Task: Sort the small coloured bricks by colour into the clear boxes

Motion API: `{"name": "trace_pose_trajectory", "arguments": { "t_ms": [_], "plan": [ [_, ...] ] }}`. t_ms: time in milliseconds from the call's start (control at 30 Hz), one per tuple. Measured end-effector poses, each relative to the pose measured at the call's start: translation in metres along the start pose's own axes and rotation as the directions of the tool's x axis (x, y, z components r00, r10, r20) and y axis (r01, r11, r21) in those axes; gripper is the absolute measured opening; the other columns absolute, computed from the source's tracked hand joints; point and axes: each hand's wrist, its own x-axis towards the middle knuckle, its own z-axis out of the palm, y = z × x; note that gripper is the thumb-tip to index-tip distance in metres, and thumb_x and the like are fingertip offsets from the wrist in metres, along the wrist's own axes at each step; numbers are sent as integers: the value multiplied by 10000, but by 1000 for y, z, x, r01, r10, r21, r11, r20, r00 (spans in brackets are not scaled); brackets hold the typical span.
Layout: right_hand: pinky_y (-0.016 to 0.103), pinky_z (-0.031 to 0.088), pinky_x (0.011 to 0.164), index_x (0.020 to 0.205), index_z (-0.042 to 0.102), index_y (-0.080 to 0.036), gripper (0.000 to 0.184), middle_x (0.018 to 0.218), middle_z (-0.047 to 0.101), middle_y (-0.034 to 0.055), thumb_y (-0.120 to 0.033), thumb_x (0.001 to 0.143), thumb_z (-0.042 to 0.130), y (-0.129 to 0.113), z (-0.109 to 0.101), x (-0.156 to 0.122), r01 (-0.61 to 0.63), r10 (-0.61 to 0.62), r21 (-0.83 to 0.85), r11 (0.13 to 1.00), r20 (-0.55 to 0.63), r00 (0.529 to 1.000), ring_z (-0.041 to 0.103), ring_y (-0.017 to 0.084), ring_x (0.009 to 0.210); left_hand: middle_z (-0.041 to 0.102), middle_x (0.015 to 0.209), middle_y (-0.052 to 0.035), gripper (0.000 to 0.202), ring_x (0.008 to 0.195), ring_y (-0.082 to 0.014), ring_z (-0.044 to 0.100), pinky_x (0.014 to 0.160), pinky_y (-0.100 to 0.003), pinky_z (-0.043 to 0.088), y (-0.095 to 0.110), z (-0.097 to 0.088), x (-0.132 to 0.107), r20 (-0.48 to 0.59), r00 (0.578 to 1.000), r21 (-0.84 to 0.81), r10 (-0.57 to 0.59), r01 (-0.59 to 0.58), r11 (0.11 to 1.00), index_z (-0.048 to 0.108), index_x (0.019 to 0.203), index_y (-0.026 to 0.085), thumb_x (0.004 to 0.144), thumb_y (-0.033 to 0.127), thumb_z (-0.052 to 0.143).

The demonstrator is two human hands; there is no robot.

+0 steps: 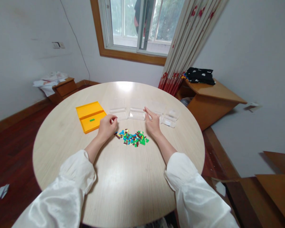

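While bricks [133, 138] are seemingly being sorted, careful picking is needed next.
Left fingers [110, 117] are curled, hold unclear; right fingers [150, 112] are parted, seemingly empty.

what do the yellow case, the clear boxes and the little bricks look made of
Yellow case: probably smooth, opaque plastic, evenly coloured with crisp edges. Clear boxes: likely glossy transparent plastic, since the table shows through. Bricks: apparently plastic, in solid bright colours, though too small to judge finish.
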Motion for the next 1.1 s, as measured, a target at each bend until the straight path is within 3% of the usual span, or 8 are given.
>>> {"name": "trace_pose_trajectory", "arguments": {
  "t_ms": [233,333,400,500,633,967,1033,1100],
  "plan": [
    [416,339,962,1024,662,-200,296,1043,689,57,-184,817,452,-9,-2,-3,39,-39,-52,998,8,999,576,205,1016,663,741,-44,195,635,-142,550,644,-256,432,1,-1,0,11,1000,-1,-4,4,1000,647,780,146,739,228,475],
    [411,337,933,828,691,-207,262,939,686,36,-101,755,463,-16,-1,-8,103,-93,-59,993,152,984,570,204,961,664,748,-45,197,637,-141,548,647,-257,433,1,-1,0,19,1000,-4,-8,8,1000,646,781,146,739,227,472],
    [407,329,921,752,690,-209,276,929,666,32,-51,718,466,-22,0,-13,164,-142,-46,985,309,940,555,202,968,663,747,-45,199,635,-142,546,645,-259,432,1,-1,0,23,1000,-3,-11,11,1000,646,781,147,741,228,470],
    [401,309,928,794,705,-222,282,993,635,37,-42,721,502,-31,3,-21,269,-225,-17,963,503,834,525,199,1011,657,732,-43,197,634,-144,545,640,-260,431,2,-1,0,27,1000,5,-15,14,1000,647,779,148,742,231,473],
    [405,287,929,865,712,-243,219,1000,636,37,-105,785,562,-35,7,-27,319,-250,-3,948,612,750,522,193,1008,651,720,-36,192,639,-143,546,638,-256,431,3,-1,0,28,999,9,-22,21,1000,647,778,153,742,233,477],
    [382,295,855,737,692,-187,73,867,666,40,-146,773,643,-32,10,-24,222,-90,-134,966,628,773,540,200,931,661,734,-51,209,620,-142,542,634,-263,429,1,0,0,14,1000,9,-2,2,1000,650,785,135,737,230,469],
    [372,306,856,736,677,-184,83,836,671,34,-146,784,620,-33,9,-23,205,-100,-113,972,592,800,550,192,908,664,738,-51,203,622,-142,543,636,-260,430,1,0,0,9,1000,9,-2,2,1000,647,780,138,736,228,471],
    [357,326,861,753,663,-187,92,819,675,25,-163,800,587,-34,7,-21,163,-112,-59,985,503,857,567,177,868,665,739,-45,193,624,-140,544,638,-257,430,1,0,0,10,1000,8,-8,8,1000,644,773,146,735,224,471]
  ]
}}
